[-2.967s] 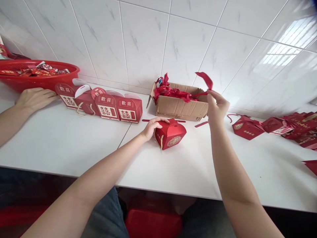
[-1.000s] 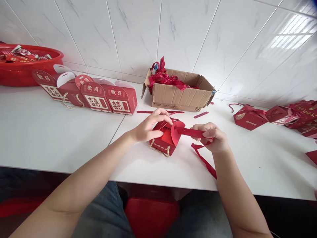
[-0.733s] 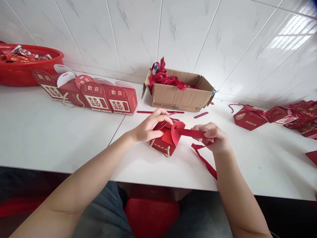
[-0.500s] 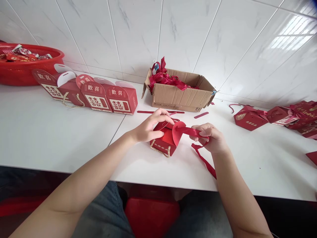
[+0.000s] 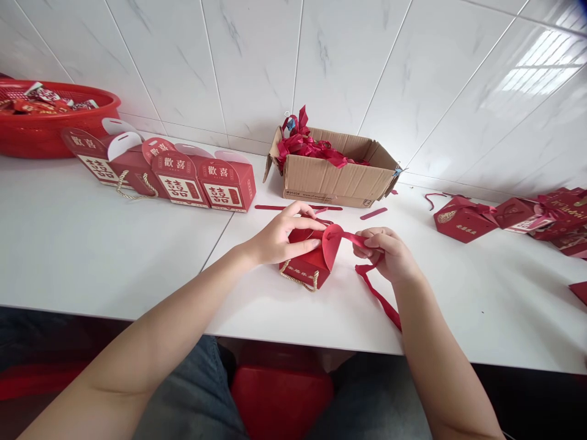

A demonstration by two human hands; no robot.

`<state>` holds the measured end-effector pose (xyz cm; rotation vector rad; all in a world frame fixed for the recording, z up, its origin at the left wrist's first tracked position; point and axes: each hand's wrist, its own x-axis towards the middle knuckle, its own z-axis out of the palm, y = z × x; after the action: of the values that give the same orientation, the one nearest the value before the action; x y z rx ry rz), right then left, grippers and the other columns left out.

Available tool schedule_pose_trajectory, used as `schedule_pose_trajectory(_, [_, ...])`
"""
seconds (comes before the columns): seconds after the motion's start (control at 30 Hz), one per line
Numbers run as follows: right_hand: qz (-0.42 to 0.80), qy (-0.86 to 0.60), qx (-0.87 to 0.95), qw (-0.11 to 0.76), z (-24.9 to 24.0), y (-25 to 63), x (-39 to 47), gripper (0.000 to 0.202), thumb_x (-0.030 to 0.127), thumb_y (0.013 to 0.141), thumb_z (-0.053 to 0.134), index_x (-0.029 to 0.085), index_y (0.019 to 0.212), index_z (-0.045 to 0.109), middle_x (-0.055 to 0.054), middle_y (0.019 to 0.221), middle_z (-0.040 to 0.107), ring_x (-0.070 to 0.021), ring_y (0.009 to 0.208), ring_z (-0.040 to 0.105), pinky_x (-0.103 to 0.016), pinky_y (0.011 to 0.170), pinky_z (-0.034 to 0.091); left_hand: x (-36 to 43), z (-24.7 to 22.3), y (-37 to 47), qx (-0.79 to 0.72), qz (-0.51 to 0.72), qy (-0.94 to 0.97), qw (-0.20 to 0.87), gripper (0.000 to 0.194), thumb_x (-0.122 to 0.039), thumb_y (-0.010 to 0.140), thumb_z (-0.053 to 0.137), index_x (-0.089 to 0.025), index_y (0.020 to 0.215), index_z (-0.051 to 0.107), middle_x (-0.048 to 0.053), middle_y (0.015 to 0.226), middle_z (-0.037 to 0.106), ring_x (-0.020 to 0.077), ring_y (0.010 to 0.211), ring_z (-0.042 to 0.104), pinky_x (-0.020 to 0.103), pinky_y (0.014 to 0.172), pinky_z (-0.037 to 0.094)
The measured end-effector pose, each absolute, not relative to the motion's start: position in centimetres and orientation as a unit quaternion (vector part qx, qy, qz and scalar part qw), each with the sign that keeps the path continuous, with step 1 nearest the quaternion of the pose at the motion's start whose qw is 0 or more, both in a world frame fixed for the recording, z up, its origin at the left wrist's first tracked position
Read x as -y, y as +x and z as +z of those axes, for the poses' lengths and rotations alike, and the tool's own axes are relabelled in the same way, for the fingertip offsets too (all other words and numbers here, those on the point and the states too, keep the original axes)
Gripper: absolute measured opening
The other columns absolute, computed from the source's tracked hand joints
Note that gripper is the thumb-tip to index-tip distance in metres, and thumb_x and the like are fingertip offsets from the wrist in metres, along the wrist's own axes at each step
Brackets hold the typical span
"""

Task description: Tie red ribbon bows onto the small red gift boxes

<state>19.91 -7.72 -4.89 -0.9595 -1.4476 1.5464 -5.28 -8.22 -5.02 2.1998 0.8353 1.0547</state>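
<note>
On the white table a small red gift box (image 5: 305, 269) with a twisted gold cord handle (image 5: 300, 282) stands in front of me. My left hand (image 5: 291, 235) steadies it from the left, thumb over the near side and fingers over the top flaps. A red ribbon (image 5: 351, 238) passes through a slot in the rounded right flap (image 5: 331, 244). My right hand (image 5: 380, 250), just right of the box, pinches this ribbon between thumb and fingers. Its loose tail hangs below the hand and runs down toward the table's front edge.
Behind the box stands a cardboard box (image 5: 337, 180) holding red ribbons (image 5: 312, 148). Several red boxes (image 5: 224, 189) line the left, near a red basket (image 5: 55, 131) of wrapped sweets. Ribbon-tied boxes (image 5: 465, 220) sit at the right. Ribbon scraps (image 5: 373, 214) lie on the table.
My left thumb has slid right across the box top toward the right flap. The ribbon between flap and right hand now looks narrower; my right hand has barely moved.
</note>
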Motion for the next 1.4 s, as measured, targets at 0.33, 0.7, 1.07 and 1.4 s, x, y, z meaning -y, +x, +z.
schedule_pose_trajectory(0.33, [0.6,-0.376,0.609,0.359,-5.2,19.3,8.1,0.034,0.018,0.072,0.053,0.02,0.047,0.03,0.002,0.049,0.036,-0.01,0.05,0.033,-0.028,0.048,0.023,9.0,-4.7,-4.3,-0.362,0.44,0.797,0.199,0.012,-0.025,0.083,0.064,-0.02,0.086,0.075,0.01,0.111,0.059,0.0232,0.108,0.061,0.042,0.098,0.048])
schedule_pose_trajectory(0.7, [0.372,-0.294,0.745,0.469,-5.4,17.1,9.5,0.036,0.034,0.089,0.06,0.029,0.125,0.053,-0.006,0.118,0.065,-0.0213,0.11,0.059,-0.041,0.094,0.048,9.5,-4.4,-3.8,-0.311,0.584,0.722,0.2,0.008,-0.02,0.083,0.064,-0.017,0.082,0.071,0.009,0.093,0.069,0.0181,0.092,0.067,0.029,0.078,0.056])
schedule_pose_trajectory(1.07, [0.447,-0.208,0.776,0.394,-4.7,18.1,10.5,0.027,0.019,0.087,0.064,0.029,0.111,0.07,-0.005,0.109,0.069,-0.0189,0.102,0.064,-0.036,0.088,0.054,10.1,-4.5,-3.5,-0.261,0.541,0.743,0.296,0.012,-0.021,0.084,0.062,-0.018,0.093,0.069,0.009,0.099,0.067,0.0173,0.095,0.066,0.026,0.075,0.059])
schedule_pose_trajectory(1.4, [0.457,-0.237,0.752,0.411,-4.7,17.5,10.3,0.019,0.033,0.09,0.061,0.026,0.098,0.076,-0.006,0.094,0.072,-0.0195,0.092,0.064,-0.039,0.09,0.051,9.7,-4.5,-3.6,-0.364,0.559,0.679,0.304,0.012,-0.026,0.083,0.063,-0.017,0.09,0.06,0.002,0.078,0.066,0.0127,0.072,0.064,0.021,0.06,0.05])
